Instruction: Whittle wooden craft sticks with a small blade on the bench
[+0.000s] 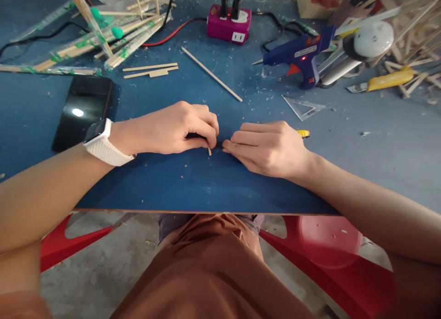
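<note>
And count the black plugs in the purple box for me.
2: left plug and right plug, side by side on top of the purple box. Any behind it would be hidden.

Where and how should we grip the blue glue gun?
Probably by the glue gun's handle, from the near side with the right hand: the handle juts that way, while the nozzle, possibly hot given the lit red light, points left.

On the blue table [165, 185], the left hand [195, 126] holds 1 wooden bit [210, 151] near the right hand [267, 146].
</note>
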`<action>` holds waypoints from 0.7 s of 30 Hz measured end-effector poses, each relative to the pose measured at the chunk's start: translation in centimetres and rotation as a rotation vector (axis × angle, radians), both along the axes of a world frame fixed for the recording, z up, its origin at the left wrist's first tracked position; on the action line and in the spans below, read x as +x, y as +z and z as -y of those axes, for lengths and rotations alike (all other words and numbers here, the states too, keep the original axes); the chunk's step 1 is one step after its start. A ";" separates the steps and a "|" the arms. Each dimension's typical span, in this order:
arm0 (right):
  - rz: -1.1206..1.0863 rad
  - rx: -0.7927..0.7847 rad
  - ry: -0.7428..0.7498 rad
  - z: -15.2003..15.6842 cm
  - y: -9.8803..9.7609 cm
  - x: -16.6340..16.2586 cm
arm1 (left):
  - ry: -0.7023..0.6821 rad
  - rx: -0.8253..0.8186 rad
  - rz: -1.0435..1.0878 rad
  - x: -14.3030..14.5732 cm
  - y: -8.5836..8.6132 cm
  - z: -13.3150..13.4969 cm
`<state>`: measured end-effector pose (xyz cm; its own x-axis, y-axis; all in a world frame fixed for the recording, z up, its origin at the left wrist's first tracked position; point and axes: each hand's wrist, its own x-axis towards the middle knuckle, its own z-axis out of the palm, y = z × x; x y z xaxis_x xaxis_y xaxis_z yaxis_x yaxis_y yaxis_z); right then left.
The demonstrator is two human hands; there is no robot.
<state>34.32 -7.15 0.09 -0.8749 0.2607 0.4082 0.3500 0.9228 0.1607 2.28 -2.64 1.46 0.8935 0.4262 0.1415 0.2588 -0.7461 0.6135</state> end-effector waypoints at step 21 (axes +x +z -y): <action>-0.013 -0.036 -0.011 0.5 0.2 0.3 | -0.002 -0.033 0.026 -0.1 -0.8 -0.6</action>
